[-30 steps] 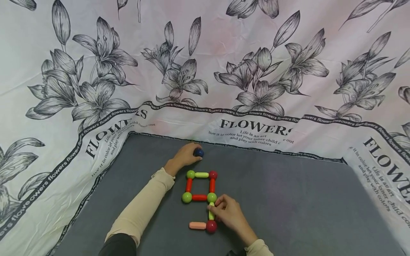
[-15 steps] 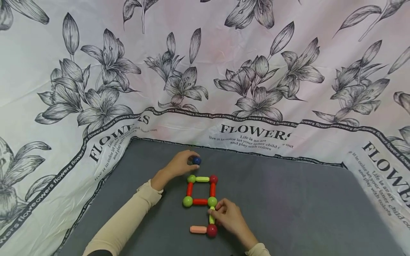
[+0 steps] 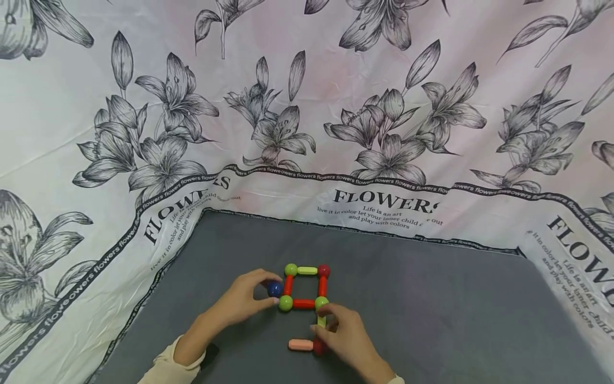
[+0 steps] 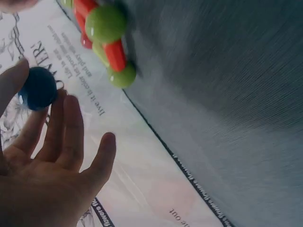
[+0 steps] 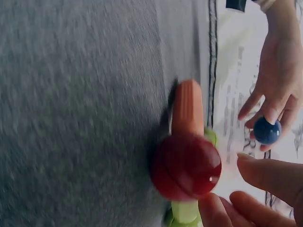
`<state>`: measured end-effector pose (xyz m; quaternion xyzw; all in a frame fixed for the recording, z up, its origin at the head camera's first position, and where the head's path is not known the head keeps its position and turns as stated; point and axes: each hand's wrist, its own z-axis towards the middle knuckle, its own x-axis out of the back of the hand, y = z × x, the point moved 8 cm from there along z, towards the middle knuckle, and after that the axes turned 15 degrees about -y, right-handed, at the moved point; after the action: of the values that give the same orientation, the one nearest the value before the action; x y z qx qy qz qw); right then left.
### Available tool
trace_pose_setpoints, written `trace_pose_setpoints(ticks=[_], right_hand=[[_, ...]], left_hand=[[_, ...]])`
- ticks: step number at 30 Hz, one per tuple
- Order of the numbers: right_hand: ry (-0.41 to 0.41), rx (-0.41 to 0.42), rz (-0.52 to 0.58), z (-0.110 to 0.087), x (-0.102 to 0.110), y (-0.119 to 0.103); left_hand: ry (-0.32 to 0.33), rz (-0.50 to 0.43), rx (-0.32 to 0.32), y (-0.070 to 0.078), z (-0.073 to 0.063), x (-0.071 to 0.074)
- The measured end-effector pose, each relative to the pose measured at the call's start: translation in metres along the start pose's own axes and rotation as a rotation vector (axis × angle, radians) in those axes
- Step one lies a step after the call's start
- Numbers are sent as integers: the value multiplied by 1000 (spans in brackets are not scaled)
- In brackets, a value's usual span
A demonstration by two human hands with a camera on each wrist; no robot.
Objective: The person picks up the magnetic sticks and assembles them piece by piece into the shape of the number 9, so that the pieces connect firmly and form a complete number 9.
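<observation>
My left hand [image 3: 242,298] holds a dark blue ball [image 3: 275,289] between thumb and fingertips, just left of a flat frame of balls and sticks. That frame has green balls [image 3: 285,303], a red ball [image 3: 323,271], red sticks [image 3: 304,304] and a light green stick [image 3: 307,271]. From its lower right ball, another light green stick [image 3: 321,321] runs down to a dark red ball [image 5: 185,166], with a peach stick [image 3: 300,345] pointing left. My right hand [image 3: 349,338] rests over this lower part, partly hiding it. In the right wrist view its thumb stands apart from the dark red ball.
A dark grey cloth [image 3: 431,309] covers the work surface. White fabric [image 3: 268,192] with printed flowers and lettering rises along the back and sides. A small black object [image 3: 209,356] shows beside the left wrist.
My left hand has brought the blue ball from behind the frame toward me, down to its left side. The right hand has shifted slightly over the lower stick and dark red ball.
</observation>
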<state>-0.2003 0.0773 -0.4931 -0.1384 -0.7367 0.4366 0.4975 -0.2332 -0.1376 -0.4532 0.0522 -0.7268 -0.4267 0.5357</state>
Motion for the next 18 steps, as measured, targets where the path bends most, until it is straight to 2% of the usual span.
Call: trace_pose_setpoints(ticks=[4, 9, 13, 18], right_hand=[[-55, 44, -168, 1, -11, -14], [-135, 60, -326, 4, -25, -21], [-199, 67, -361, 4, -33, -24], [-239, 40, -387, 4, -41, -25]], left_hand=[[-86, -18, 19, -5, -18, -24], [-160, 4, 61, -7, -28, -48], [-170, 33, 80, -5, -32, -56], [-170, 54, 90, -5, -34, -61]])
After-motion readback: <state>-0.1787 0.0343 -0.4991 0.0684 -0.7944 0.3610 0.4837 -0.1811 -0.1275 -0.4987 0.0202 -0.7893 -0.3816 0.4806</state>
